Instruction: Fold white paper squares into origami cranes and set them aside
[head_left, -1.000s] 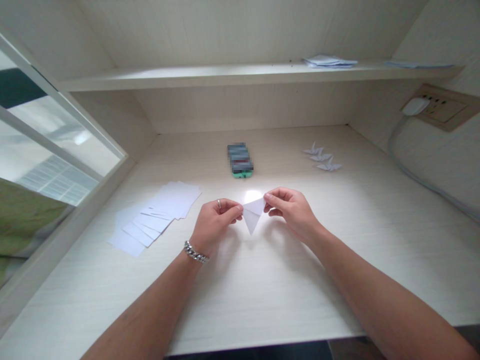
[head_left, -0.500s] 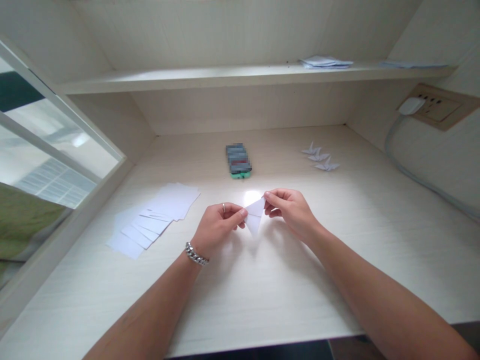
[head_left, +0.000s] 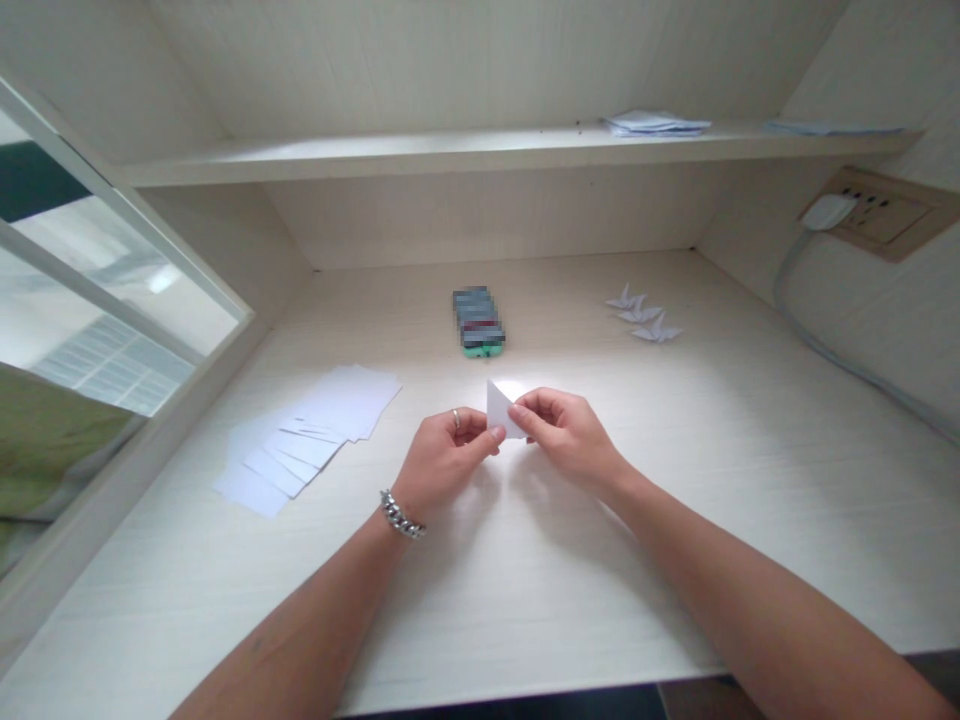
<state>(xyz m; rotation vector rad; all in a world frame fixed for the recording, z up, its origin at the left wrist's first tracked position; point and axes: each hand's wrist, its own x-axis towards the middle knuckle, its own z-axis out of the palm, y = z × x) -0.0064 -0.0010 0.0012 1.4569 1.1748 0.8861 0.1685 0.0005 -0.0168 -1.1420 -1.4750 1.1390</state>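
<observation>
A small folded piece of white paper (head_left: 498,412) is held above the desk, its pointed corner turned up. My left hand (head_left: 448,455), with a ring and a chain bracelet, pinches its lower left edge between thumb and fingers. On the right side, my right hand (head_left: 568,437) grips the same paper, thumb in front and fingers behind. Part of the paper is hidden by my thumbs. Several loose white paper sheets (head_left: 352,395) lie fanned out left of my left hand. Folded paper cranes (head_left: 642,314) rest in a row farther back on the right.
A blurred-out phone-like object (head_left: 478,320) with a green end lies behind my hands. Over the desk (head_left: 480,610) runs a shelf (head_left: 420,158) bearing a paper stack (head_left: 654,124). A white plug (head_left: 828,212) with a cable (head_left: 832,355) sits in the right wall socket.
The folded paper has been turned, so its point now faces up instead of down. My right hand has moved down and left, closer to my left hand.
</observation>
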